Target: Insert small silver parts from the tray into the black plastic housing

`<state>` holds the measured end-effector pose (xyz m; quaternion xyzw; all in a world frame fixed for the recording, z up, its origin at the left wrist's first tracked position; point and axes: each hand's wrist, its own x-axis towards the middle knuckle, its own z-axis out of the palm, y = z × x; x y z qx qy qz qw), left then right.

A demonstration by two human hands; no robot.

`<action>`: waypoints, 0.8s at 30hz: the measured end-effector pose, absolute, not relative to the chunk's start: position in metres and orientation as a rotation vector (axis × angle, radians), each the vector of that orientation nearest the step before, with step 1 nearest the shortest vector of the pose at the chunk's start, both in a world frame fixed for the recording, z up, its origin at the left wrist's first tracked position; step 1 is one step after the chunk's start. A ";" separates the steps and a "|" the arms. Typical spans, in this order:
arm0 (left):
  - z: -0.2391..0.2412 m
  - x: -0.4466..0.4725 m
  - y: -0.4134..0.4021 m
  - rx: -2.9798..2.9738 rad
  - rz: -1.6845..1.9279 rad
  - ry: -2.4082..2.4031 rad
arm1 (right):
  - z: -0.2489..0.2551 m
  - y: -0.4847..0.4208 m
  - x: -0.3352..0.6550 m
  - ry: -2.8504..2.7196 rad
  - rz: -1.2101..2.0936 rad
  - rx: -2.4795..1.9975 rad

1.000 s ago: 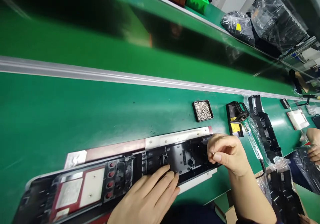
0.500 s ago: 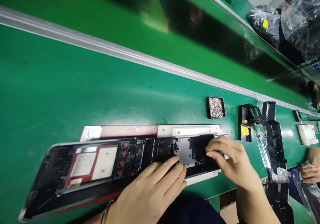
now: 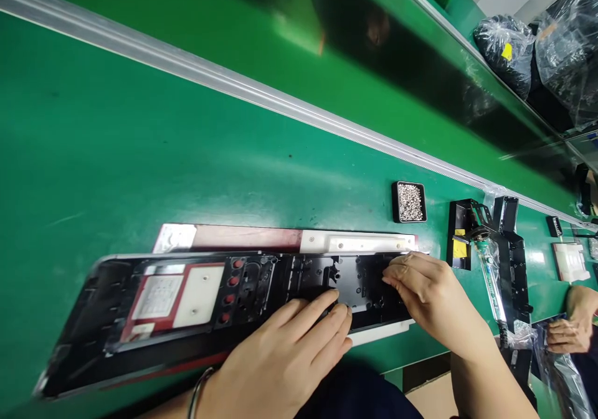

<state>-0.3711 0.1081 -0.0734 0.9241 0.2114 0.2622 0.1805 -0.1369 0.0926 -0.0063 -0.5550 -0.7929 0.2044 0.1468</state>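
- Lying flat on the green bench (image 3: 140, 145), a long black panel (image 3: 196, 307) sat in a white and red fixture (image 3: 355, 243).
- Left hand (image 3: 289, 357) pressed open, palm down, on the panel's near edge.
- Right hand (image 3: 425, 288) rested on the panel's right end, fingers curled; whether it pinched anything could not be told.
- Screw tray (image 3: 410, 202) stood near, beyond the fixture.

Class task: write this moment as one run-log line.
left hand: flat on long black panel | right hand: fingertips on panel's right end | screw tray: apart, behind
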 end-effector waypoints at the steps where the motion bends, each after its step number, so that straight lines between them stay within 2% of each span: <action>1: -0.073 -0.371 0.109 2.607 0.739 0.594 | -0.007 0.092 -0.137 -2.290 0.577 -1.604; 8: -0.075 -0.371 0.107 2.602 0.725 0.578 | -0.008 0.096 -0.135 -2.304 0.558 -1.613; 18: -0.075 -0.373 0.108 2.610 0.748 0.576 | 0.000 0.109 -0.121 -2.132 0.865 -1.508; 20: -0.075 -0.373 0.107 2.606 0.751 0.569 | 0.000 0.116 -0.110 -2.056 0.780 -1.550; 24: -0.075 -0.372 0.108 2.601 0.750 0.590 | -0.021 0.145 -0.082 -1.948 0.367 -1.950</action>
